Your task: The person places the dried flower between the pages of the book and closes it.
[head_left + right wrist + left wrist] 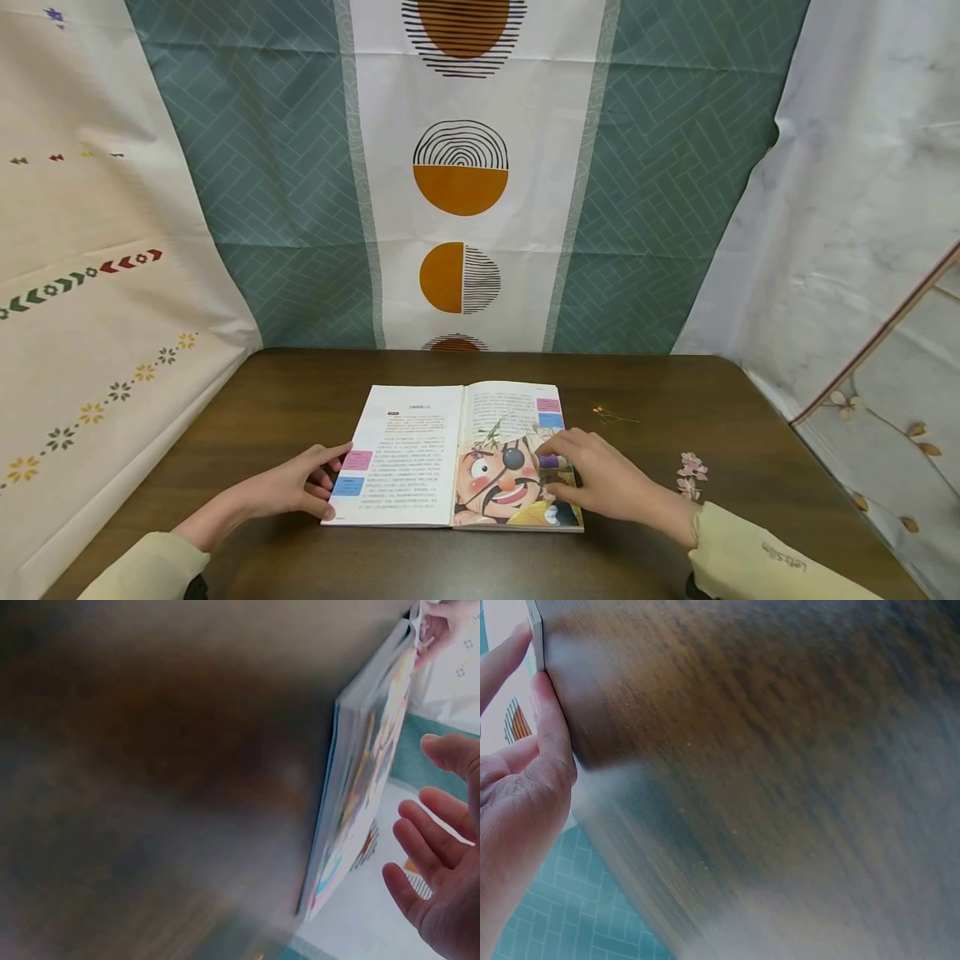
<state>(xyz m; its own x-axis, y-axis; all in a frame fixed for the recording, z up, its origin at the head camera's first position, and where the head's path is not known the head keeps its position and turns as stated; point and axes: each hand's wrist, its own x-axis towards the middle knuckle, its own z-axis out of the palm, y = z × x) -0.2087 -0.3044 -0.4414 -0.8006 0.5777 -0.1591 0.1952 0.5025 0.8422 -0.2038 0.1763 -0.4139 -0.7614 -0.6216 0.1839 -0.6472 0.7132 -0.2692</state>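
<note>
An open book [408, 492] lies on the brown table, printed text on its left page and a cartoon of an eye-patched face on its right page. My left hand [281, 483] touches the book's left edge, thumb near the lower corner and index finger farther up. In the left wrist view, the thumb [549, 705] rests against that edge. Over the right page's outer part hovers my right hand [600, 475], its fingers spread and apart from the book in the right wrist view. A thin green sprig [491, 433] lies on the right page, above the cartoon face.
To the right of the book, a small sprig with yellow flowers [611, 414] lies on the table [300, 400]. Pink blossoms [692, 471] lie beside my right forearm. Patterned cloths [465, 208] hang behind the table, with others at both sides.
</note>
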